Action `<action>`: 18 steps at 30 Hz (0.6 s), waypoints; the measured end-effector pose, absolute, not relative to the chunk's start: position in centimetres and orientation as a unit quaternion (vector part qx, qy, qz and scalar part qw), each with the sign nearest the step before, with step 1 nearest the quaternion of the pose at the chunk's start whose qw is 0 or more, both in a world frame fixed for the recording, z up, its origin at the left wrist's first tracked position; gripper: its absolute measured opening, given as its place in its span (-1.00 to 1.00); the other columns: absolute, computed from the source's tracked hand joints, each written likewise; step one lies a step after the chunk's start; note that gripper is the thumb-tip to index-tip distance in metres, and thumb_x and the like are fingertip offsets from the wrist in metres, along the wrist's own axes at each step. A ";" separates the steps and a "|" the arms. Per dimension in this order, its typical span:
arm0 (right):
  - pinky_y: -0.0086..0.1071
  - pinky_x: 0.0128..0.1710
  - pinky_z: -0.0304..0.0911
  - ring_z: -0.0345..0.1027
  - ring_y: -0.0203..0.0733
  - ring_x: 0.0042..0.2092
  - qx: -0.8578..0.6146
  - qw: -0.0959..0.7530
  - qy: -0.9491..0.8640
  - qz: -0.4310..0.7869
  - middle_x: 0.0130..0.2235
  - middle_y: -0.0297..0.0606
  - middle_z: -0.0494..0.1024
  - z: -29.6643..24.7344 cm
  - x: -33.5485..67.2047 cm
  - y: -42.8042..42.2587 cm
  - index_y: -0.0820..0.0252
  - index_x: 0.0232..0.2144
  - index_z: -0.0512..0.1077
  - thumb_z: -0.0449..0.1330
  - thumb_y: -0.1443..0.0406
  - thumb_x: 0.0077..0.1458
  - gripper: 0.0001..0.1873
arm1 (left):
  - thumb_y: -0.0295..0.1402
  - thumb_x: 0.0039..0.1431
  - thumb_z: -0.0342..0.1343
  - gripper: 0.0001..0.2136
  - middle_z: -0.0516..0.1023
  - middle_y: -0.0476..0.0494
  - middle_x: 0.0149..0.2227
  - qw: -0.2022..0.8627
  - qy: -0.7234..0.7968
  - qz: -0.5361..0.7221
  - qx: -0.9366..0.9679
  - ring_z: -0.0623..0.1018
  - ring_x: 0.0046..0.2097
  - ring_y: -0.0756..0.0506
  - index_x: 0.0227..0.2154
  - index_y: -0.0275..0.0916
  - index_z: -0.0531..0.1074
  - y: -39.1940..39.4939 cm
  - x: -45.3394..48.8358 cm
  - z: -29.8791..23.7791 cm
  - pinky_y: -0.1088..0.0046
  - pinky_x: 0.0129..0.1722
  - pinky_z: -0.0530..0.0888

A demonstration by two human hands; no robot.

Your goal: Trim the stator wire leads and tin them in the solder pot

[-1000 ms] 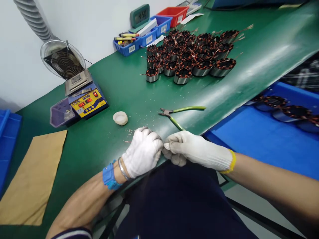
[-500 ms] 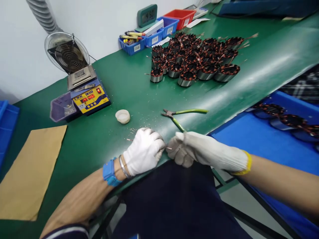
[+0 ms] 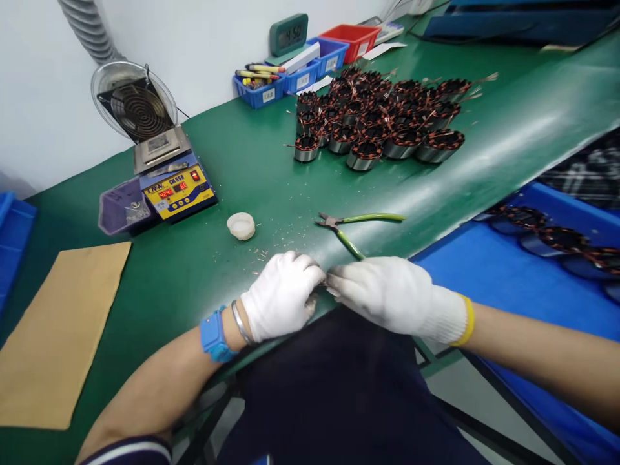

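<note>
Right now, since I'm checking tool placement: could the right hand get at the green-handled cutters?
Probably yes: the cutters lie just beyond the right hand, with nothing visible between them.

left hand (image 3: pixel 282 297): curled, knuckles up; right hand (image 3: pixel 385 294): back up, pointing inward; spacing: close together

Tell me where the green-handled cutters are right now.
In the head view, the green-handled cutters lie open on the green table, just beyond the person's right hand and to the right of the small white dish.
</note>
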State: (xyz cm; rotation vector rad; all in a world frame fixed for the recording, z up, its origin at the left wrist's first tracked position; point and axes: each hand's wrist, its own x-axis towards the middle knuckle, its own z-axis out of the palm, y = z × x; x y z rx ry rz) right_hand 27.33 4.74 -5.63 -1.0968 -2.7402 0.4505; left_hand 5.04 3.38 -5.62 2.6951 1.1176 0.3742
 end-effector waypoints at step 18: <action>-0.29 -0.40 0.31 0.51 -0.13 -0.35 -0.149 0.166 -0.974 -0.034 -0.23 -0.06 0.67 -4.0 28.0 3.3 0.22 -0.20 0.54 0.01 0.43 0.26 -0.70 | -0.02 0.12 0.15 -0.67 0.51 -0.04 -0.48 0.497 0.407 -0.071 0.763 0.50 -0.44 -0.07 -0.43 -0.23 0.47 4.3 4.2 -1.6 0.42 -0.38 0.42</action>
